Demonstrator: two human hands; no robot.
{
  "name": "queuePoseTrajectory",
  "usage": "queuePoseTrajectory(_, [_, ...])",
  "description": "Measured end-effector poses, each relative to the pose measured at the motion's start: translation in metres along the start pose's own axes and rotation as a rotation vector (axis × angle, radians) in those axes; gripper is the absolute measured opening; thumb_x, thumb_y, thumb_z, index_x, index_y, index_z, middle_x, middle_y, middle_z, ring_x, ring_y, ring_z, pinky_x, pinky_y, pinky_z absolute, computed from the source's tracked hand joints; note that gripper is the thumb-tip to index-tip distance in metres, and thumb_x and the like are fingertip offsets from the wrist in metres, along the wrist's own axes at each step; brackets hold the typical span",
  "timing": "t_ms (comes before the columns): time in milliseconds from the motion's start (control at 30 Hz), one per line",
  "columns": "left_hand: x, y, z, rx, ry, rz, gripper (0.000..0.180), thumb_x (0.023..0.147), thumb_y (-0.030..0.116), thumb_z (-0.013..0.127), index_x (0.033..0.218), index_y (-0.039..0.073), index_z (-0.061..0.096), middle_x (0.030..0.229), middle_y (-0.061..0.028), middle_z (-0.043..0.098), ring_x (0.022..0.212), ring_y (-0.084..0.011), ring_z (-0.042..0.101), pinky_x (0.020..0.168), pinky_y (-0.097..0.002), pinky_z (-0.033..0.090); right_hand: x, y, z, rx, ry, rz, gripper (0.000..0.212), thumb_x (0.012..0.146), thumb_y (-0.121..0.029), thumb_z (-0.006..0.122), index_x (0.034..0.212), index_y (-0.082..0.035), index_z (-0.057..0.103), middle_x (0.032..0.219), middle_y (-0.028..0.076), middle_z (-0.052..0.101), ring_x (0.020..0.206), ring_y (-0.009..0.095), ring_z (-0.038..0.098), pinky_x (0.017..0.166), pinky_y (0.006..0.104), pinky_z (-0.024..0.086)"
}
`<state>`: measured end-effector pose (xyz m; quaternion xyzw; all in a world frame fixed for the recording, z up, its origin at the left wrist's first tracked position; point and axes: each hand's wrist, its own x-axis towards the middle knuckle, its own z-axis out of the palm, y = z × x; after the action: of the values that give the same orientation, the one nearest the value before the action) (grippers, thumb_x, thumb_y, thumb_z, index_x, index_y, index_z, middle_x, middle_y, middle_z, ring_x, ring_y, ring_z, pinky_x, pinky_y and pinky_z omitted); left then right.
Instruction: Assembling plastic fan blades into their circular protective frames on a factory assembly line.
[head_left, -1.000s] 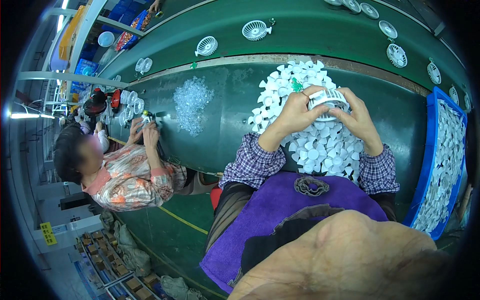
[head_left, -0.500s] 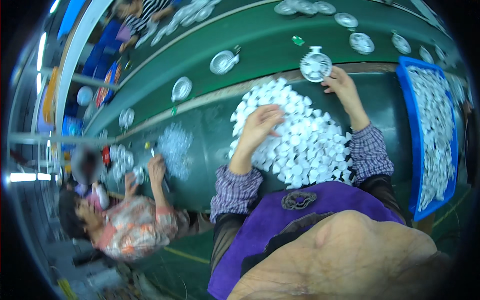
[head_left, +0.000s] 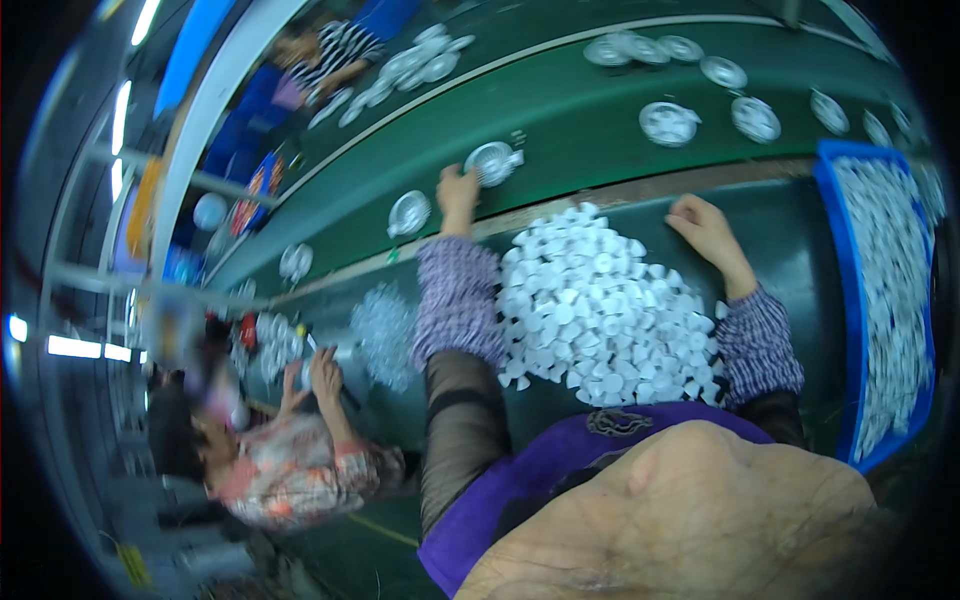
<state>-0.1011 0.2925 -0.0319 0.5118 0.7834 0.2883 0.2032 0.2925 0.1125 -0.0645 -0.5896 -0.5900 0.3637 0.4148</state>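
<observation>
My left hand [head_left: 459,197] reaches over the green belt [head_left: 570,160], its fingers closed on the near left edge of a white round slotted plastic part [head_left: 493,163] with a short tab. To the right, my right hand [head_left: 706,232] hovers just beyond the upper right of a heap of small white plastic caps [head_left: 600,300]. Its fingers curl together; whatever they hold, if anything, is hidden. Another round slotted part [head_left: 668,123] lies on the belt beyond my right hand, apart from it.
A blue tray [head_left: 850,320] full of small white pieces stands at the right. More round parts [head_left: 409,213] lie along the belt. A pile of small clear pieces [head_left: 384,335] sits left, beside a co-worker's hands [head_left: 322,378]. Another person [head_left: 335,60] works across the belt.
My left hand has gone from above the cap heap to a round part on the belt. My right hand has let go of another round part, which now lies on the belt, and drawn back.
</observation>
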Motion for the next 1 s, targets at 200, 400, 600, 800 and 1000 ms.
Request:
queuePoseTrajectory(200, [0.023,-0.007,0.039,0.014,0.01,-0.03,0.03,0.084,0.029,0.056,0.106,0.009,0.065,0.097,-0.0162,0.067,0.086,-0.0329,0.065,0.076,-0.0423,0.052,-0.001,-0.021,0.002,-0.074,-0.084,-0.007,0.018,0.079,-0.014,0.066,0.088,0.0,0.058,0.076,0.006,0.059,0.071,0.014,0.055,0.066,0.0277,0.045])
queuePoseTrajectory(400, [0.0,-0.001,0.009,-0.646,-0.292,-0.215,0.025,0.084,0.008,0.056,0.107,-0.002,0.054,0.086,-0.0104,0.062,0.064,-0.0185,0.063,0.05,-0.0302,0.053,-0.001,-0.021,0.007,-0.098,-0.105,-0.017,0.018,0.078,-0.011,0.065,0.091,0.0,0.059,0.075,0.006,0.057,0.067,0.013,0.051,0.064,0.027,0.044])
queuePoseTrajectory(600, [-0.077,-0.015,-0.055,-1.253,-0.586,-0.056,0.032,0.087,0.009,0.061,0.116,0.005,0.049,0.102,-0.0103,0.061,0.084,-0.0245,0.065,0.059,-0.0314,0.056,-0.004,-0.024,0.01,-0.135,-0.091,-0.05,0.019,0.077,-0.009,0.065,0.092,0.001,0.059,0.078,0.006,0.056,0.068,0.014,0.05,0.064,0.0276,0.044])
queuePoseTrajectory(800, [-0.169,-0.039,-0.084,-1.343,-0.701,-0.136,0.041,0.086,0.013,0.062,0.12,-0.003,0.047,0.103,-0.0178,0.062,0.088,-0.0318,0.067,0.054,-0.0331,0.061,-0.012,-0.037,0.014,-0.193,-0.089,-0.113,0.02,0.077,-0.008,0.065,0.093,0.002,0.058,0.08,0.009,0.055,0.068,0.017,0.05,0.064,0.0292,0.043])
queuePoseTrajectory(1000, [-0.198,-0.052,-0.068,-1.167,-0.524,-0.132,0.029,0.083,0.014,0.067,0.109,0.005,0.057,0.095,-0.0066,0.065,0.076,-0.0165,0.066,0.051,-0.0322,0.058,-0.018,-0.038,-0.008,-0.303,-0.147,-0.185,0.026,0.078,-0.016,0.066,0.095,0.002,0.058,0.085,0.014,0.058,0.075,0.025,0.058,0.067,0.0343,0.046])
